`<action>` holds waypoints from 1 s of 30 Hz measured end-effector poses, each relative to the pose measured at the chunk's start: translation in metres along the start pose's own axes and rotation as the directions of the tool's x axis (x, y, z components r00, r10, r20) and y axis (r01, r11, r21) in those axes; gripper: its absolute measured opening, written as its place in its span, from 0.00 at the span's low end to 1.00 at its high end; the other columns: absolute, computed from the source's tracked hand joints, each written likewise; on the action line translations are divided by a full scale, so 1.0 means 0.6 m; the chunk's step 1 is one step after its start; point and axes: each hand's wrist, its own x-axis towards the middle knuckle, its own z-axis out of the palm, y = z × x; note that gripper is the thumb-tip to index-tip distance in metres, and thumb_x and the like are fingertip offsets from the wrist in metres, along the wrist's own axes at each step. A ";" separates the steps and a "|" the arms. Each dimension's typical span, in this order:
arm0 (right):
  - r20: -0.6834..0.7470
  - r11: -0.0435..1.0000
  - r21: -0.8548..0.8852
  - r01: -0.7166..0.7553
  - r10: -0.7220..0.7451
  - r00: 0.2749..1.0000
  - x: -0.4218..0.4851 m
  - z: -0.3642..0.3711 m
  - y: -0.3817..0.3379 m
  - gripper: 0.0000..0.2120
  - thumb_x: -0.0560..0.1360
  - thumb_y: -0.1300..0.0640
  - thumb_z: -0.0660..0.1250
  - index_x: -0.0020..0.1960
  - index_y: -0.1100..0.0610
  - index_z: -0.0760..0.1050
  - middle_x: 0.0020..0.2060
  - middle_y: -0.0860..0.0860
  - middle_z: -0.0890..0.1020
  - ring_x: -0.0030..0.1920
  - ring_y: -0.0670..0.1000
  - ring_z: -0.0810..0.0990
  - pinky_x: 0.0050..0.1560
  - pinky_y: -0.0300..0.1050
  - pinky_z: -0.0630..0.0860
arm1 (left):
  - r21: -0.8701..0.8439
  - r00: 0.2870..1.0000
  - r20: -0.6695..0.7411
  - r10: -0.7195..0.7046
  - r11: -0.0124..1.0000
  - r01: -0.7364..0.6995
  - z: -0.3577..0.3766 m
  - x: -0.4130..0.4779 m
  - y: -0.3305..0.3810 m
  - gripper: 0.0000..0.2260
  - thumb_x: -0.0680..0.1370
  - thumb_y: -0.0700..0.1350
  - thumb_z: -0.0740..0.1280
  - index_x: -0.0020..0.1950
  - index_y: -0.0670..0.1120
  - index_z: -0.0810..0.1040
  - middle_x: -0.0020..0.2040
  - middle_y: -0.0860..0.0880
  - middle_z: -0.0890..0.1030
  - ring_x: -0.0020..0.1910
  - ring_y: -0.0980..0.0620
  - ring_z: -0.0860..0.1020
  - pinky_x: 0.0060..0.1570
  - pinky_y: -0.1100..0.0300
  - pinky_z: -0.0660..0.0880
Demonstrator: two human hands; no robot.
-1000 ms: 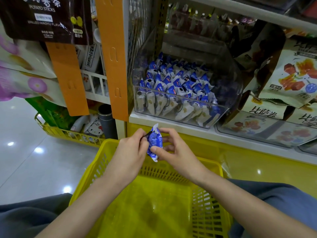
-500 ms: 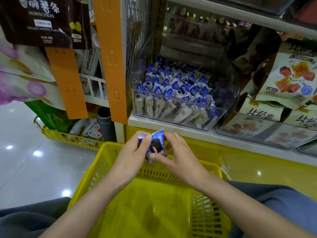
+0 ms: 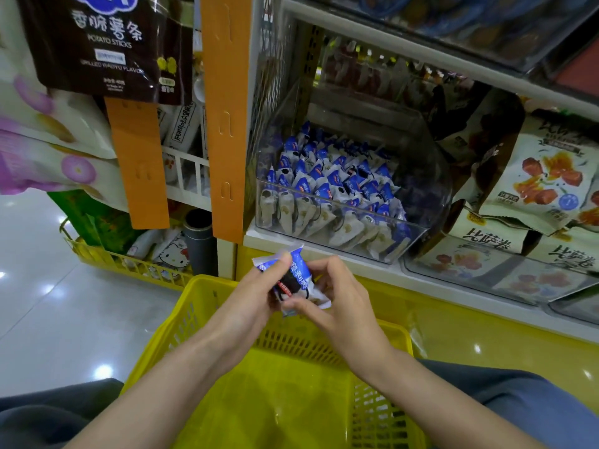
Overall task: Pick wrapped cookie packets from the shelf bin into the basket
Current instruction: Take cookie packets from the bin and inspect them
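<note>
A blue and white wrapped cookie packet [image 3: 296, 277] is held between both hands just above the far rim of the yellow basket [image 3: 291, 396]. My left hand [image 3: 249, 306] pinches its upper left corner. My right hand [image 3: 337, 306] pinches its lower right side. Above them, on the shelf, stands a clear plastic bin [image 3: 421, 228] with several more of the same packets [image 3: 327, 189] in rows. The basket sits on my lap and shows nothing inside.
An orange shelf post [image 3: 223, 118] stands left of the bin. Snack bags [image 3: 547, 176] fill the bins to the right. Hanging bags [image 3: 107, 43] and a low yellow basket of goods [image 3: 129, 257] are at the left, over a shiny floor.
The packet has turned between my hands from upright on its edge to face-up, showing its printed cookie picture. Both hands stayed over the basket's far rim.
</note>
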 end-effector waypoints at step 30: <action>-0.021 0.805 -0.578 -0.131 0.146 0.989 0.245 -0.173 0.011 0.10 0.76 0.61 0.63 0.37 0.50 0.73 0.36 0.47 0.78 0.37 0.44 0.75 0.44 0.44 0.73 | 0.000 0.991 -0.127 0.052 0.999 -0.053 -0.014 0.013 0.031 0.06 0.78 0.46 0.63 0.54 0.49 0.75 0.44 0.50 0.84 0.41 0.56 0.83 0.49 0.55 0.78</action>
